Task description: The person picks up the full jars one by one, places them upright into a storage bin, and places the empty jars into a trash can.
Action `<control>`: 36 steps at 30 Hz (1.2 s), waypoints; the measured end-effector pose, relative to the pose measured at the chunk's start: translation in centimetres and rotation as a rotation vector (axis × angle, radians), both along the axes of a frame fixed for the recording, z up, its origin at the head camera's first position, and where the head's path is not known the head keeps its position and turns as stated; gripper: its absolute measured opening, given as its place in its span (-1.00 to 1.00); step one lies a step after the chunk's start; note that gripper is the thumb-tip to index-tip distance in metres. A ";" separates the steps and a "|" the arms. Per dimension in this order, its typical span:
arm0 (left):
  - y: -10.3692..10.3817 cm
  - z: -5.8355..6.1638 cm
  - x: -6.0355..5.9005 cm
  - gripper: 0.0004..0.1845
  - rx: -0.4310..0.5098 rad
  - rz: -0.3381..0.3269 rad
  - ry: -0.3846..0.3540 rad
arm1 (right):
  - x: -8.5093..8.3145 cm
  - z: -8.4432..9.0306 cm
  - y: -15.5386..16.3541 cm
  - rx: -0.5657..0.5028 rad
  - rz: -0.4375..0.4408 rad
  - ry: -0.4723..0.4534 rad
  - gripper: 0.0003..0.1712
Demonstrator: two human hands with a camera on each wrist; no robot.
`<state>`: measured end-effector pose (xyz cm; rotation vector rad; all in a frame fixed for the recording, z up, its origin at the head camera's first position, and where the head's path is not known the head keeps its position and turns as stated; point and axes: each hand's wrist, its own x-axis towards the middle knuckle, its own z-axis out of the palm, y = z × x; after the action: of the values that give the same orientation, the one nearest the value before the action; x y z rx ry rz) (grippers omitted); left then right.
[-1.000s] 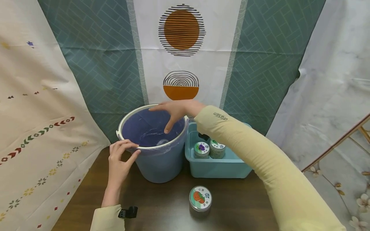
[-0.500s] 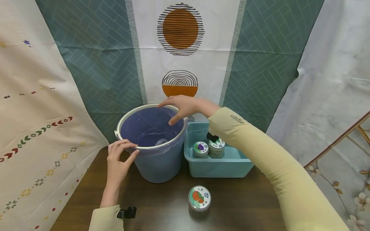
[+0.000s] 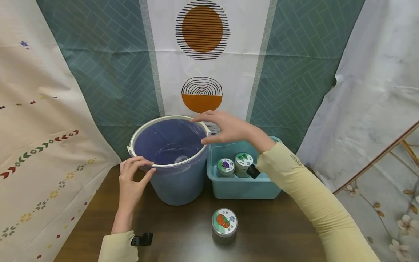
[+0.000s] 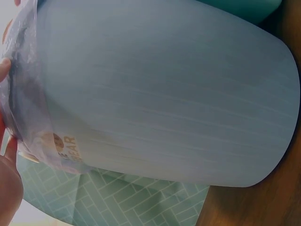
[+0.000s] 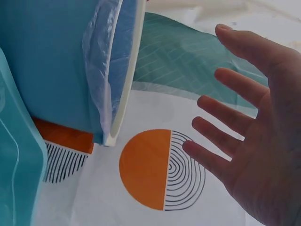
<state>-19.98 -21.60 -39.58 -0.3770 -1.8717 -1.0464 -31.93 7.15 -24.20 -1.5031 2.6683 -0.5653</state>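
Observation:
A blue trash bin [image 3: 178, 185] with a cream rim and a clear plastic liner [image 3: 173, 149] stands at the back left of the table. My left hand [image 3: 129, 185] pinches its near left rim, thumb outside; the left wrist view shows those fingers at the liner's folded edge. Over the bin's right rim hovers my right hand [image 3: 234, 127], fingers spread and nothing in it, apart from the rim in the right wrist view. Right of the bin, a teal tub [image 3: 247, 190] holds a jar with a purple-flower lid [image 3: 226, 165] and a jar with a green-leaf lid [image 3: 243, 160].
Another jar [image 3: 224, 222], its lid printed with orange-red fruit, stands on the dark wooden table [image 3: 183, 233] in front of the tub. Patterned cloths [image 3: 108, 72] hang behind and at both sides. A wooden frame [image 3: 376, 160] leans at the right.
My right hand has moved to the right, from over the bin's opening to its right rim. The left hand has stayed at the rim. The view has shifted slightly.

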 end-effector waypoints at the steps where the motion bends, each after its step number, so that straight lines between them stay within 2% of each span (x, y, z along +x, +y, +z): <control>1: 0.0 0.0 0.0 -0.68 0.000 0.002 0.000 | 0.2 -0.3 0.3 -0.017 0.011 0.020 -0.25; 5: -0.1 -0.1 0.0 -0.68 -0.001 0.004 -0.007 | 1.2 -1.6 1.6 -0.074 0.041 0.071 -0.28; 10: -0.3 -0.3 -0.1 -0.68 -0.002 0.000 -0.013 | 2.7 -2.8 3.0 -0.096 0.018 0.050 -0.29; 18: -2.0 -2.5 -1.5 -0.70 -0.004 -0.009 -0.096 | 4.7 -5.3 4.5 -0.127 -0.004 -0.017 -0.30; 29: -2.0 -2.5 -1.4 -0.69 0.003 -0.005 -0.100 | 6.6 -8.7 5.2 -0.129 -0.017 -0.024 -0.29; 36: -2.0 -2.6 -1.5 -0.67 0.001 -0.003 -0.073 | 7.6 -11.2 5.5 -0.149 -0.006 -0.005 -0.27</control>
<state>-21.48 -23.63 -42.19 -0.3449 -1.9354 -1.0756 -24.34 12.61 -35.37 -1.5256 2.6810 -0.7840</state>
